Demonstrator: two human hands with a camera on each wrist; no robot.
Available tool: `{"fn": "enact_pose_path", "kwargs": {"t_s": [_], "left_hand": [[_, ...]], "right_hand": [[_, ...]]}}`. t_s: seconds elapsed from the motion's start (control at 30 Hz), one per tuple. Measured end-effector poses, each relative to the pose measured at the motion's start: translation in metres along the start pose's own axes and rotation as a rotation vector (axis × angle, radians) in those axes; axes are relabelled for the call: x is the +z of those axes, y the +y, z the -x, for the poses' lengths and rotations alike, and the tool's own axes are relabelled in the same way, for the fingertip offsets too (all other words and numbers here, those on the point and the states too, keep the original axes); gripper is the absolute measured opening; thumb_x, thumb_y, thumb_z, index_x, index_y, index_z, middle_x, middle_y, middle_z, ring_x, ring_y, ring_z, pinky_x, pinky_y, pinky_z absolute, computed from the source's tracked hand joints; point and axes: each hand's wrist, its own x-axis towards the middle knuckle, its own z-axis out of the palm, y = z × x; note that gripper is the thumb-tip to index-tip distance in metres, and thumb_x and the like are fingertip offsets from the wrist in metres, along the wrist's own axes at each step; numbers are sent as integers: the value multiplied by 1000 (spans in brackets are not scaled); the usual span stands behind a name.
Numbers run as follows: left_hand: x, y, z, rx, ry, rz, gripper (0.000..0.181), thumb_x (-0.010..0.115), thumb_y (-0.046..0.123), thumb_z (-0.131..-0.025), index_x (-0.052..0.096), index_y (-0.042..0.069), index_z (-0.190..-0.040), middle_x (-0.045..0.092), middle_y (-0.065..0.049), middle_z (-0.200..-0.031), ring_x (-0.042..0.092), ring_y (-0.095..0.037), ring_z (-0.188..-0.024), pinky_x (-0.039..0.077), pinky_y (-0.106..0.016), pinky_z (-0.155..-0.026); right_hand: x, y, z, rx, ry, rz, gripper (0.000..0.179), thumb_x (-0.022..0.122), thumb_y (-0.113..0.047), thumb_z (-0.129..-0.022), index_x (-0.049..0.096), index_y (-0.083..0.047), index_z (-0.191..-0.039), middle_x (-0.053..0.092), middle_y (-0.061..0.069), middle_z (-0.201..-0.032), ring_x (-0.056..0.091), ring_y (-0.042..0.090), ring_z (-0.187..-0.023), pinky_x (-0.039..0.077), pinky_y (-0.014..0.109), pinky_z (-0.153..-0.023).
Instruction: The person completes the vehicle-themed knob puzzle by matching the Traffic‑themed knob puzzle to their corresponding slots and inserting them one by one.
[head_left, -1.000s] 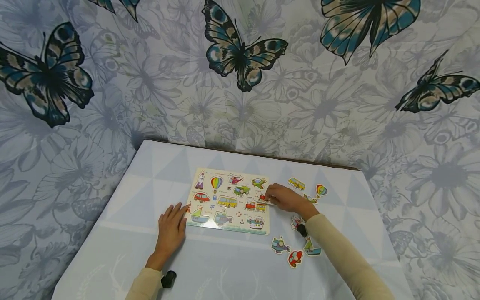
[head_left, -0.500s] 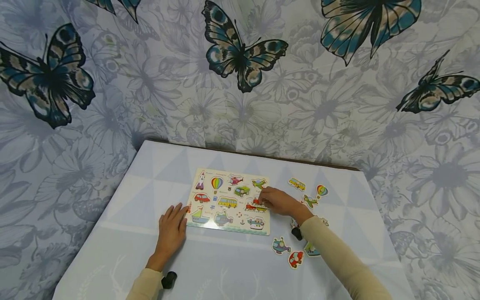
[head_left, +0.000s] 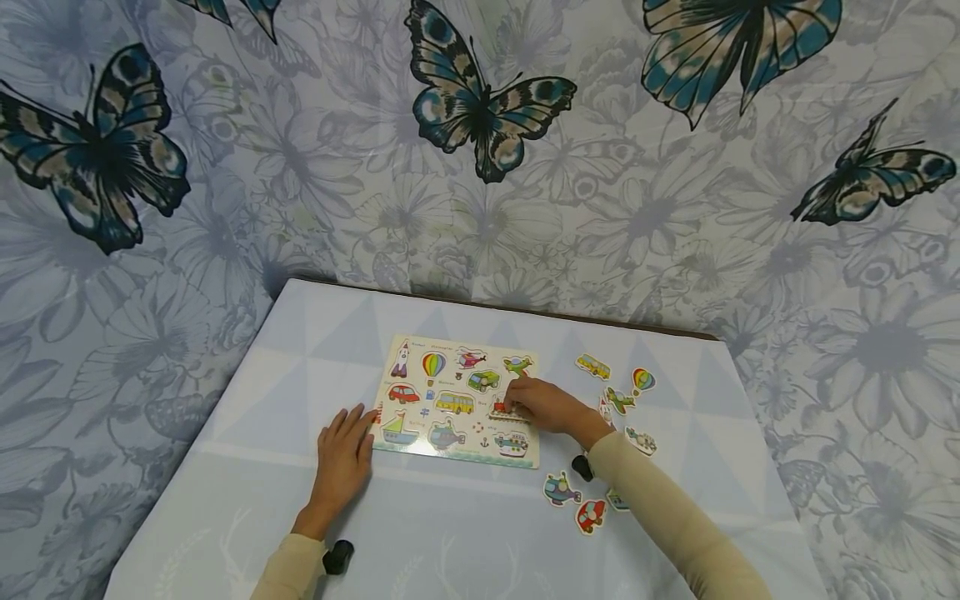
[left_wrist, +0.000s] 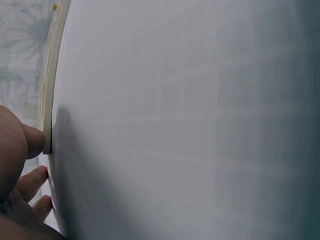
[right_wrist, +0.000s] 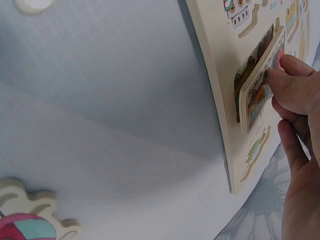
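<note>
Train (right_wrist: 259,100) is at the 3 o'clock part of the board (head_left: 480,457), over its slot (right_wrist: 243,80), which shows along one side of it. In the right wrist view it is raised and a little tilted; whether it touches the board, I cannot tell. The right hand (head_left: 551,407) pinches it firmly between thumb (right_wrist: 290,91) and one finger, the other fingers being free of it.

At 8 o'clock of the board lies the left hand (head_left: 342,460), its fingers rather straight and holding nothing; one fingertip (left_wrist: 35,142) touches the board's edge.

Around, on the table (head_left: 247,467), are loose pieces: between 2 and 3 o'clock the bus (head_left: 593,367); near 3 o'clock the balloon (head_left: 642,380) and the plane (head_left: 620,401); toward 4 o'clock the submarine (head_left: 559,489), the car (head_left: 590,517) and the boat (head_left: 617,501), which the right sleeve (head_left: 667,517) partly hides.

At 12 o'clock, behind the table, rises the wall (head_left: 337,183) with butterflies.
</note>
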Motion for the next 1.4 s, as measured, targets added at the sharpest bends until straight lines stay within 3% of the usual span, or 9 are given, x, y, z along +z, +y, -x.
{"fn": "enact_pose_path", "kwargs": {"t_s": [0.17, 0.4, 0.57, 1.4], "left_hand": [[0, 0, 0, -9, -4, -2, 42, 57, 8, -99, 55, 3, -141, 44, -27, -151, 29, -50, -143, 16, -72, -110], [0, 2, 1, 23, 47, 1, 41, 60, 6, -96, 58, 0, -137, 49, -29, -147, 34, -53, -139, 20, -73, -107], [1, 2, 2, 15, 41, -3, 41, 59, 6, -97, 58, 1, -137, 48, -28, -147, 34, -52, -139, 19, -73, -107], [-1, 4, 0, -5, 17, -7, 42, 56, 6, -99, 56, 2, -140, 46, -26, -150, 31, -50, -142, 18, -72, -109]], "right_hand": [[2, -1, -1, 4, -4, 14, 13, 62, -2, -97, 67, -14, -100, 62, -3, -104, 58, 11, -97, 49, 39, -99], [6, -2, -1, 10, -6, 26, 11, 62, -6, -98, 67, -15, -102, 62, -2, -107, 57, 12, -99, 50, 36, -97], [8, -2, -1, 12, -7, 29, 11, 61, -6, -98, 67, -15, -102, 62, -2, -107, 57, 13, -99, 51, 34, -91], [11, -1, -2, 26, -18, 43, 12, 61, -6, -99, 68, -16, -102, 62, -4, -105, 57, 11, -97, 51, 34, -92]]}}
